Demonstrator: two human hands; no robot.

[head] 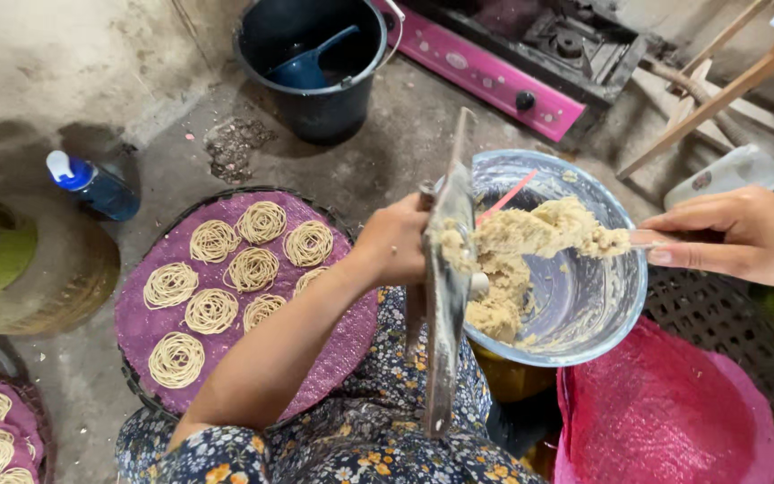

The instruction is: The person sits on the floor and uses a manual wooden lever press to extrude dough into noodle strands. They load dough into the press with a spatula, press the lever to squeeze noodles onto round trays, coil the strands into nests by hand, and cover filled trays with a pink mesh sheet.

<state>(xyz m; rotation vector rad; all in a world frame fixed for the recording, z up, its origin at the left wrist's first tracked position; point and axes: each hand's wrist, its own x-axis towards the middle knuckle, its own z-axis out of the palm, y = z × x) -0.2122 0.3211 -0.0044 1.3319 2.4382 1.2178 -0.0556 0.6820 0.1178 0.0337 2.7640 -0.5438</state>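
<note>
A long, dough-smeared metal noodle press [445, 287] is gripped upright by the closed left hand [396, 240], just beside the near rim of a round, shiny steel bowl [597, 305]. The handle of a utensil [642, 238], loaded with a lump of pale beige dough [539, 231], is pinched by the closed right hand [745, 235] over the bowl, the dough touching the press. More dough is seen inside the bowl. On the concrete floor [405, 143], left of the bowl, a round tray covered with purple mesh [145, 327] is laid with coiled noodle nests [212, 310]. A black bucket [315, 99] with a blue scoop [311, 63] is set at the far side.
</note>
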